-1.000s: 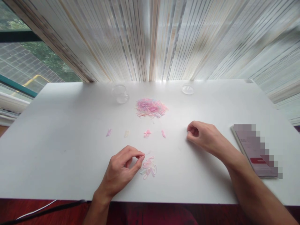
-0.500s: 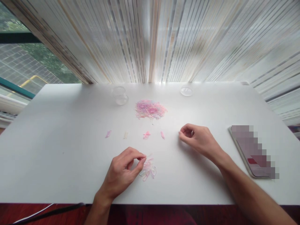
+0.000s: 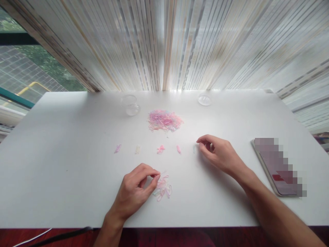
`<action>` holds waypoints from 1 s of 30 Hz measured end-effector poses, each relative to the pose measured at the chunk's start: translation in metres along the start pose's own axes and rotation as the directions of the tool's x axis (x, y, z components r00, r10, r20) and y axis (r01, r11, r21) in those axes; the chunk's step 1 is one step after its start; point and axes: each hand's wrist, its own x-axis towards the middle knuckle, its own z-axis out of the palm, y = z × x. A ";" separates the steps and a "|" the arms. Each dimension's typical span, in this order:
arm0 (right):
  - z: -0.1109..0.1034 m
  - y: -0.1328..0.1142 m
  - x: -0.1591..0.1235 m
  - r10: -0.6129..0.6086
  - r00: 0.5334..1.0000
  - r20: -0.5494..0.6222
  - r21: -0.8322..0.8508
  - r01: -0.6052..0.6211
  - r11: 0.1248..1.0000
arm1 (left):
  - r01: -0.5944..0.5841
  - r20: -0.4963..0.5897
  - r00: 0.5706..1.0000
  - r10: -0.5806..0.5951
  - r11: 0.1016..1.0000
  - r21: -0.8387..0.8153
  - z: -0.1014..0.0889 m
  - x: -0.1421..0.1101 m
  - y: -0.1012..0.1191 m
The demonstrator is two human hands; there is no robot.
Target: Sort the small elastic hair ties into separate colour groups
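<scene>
Hands apart, I have the left hand [image 3: 136, 188] pinched, fingertips together, at the small heap of bands [image 3: 163, 190] on the near side of the large pile [image 3: 165, 120]. That pinch suits fine picking; whether it grips a band, I cannot tell. Nearer me and right of the large pile, my right hand [image 3: 221, 152] has thumb and index parted just beside a pale blue band [image 3: 194, 149], likely to avoid disturbing it. Well right of the large pile lies a phone [image 3: 276, 187]. Just nearer than the large pile, purple [image 3: 117, 149], cream [image 3: 137, 150] and two pink clusters [image 3: 160, 149] sit spaced in a row, probably so colours read separately. Beyond the large pile, clear dishes [image 3: 132, 110] flank it, seemingly placed outside the fingers' way.
</scene>
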 end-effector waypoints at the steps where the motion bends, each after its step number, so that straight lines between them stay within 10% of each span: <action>1: 0.000 0.003 0.000 -0.054 0.999 0.005 -0.003 0.054 0.999 | 0.000 -0.001 1.000 0.000 1.000 0.000 0.000 0.000 0.000; 7: -0.001 0.014 0.001 -0.249 0.962 0.116 -0.002 0.251 0.968 | -0.011 0.008 1.000 0.011 1.000 0.010 0.001 -0.001 -0.001; 30: -0.003 0.015 0.002 -0.232 0.963 0.139 0.026 0.231 0.973 | -0.024 0.009 1.000 0.024 0.999 0.031 0.001 0.000 0.000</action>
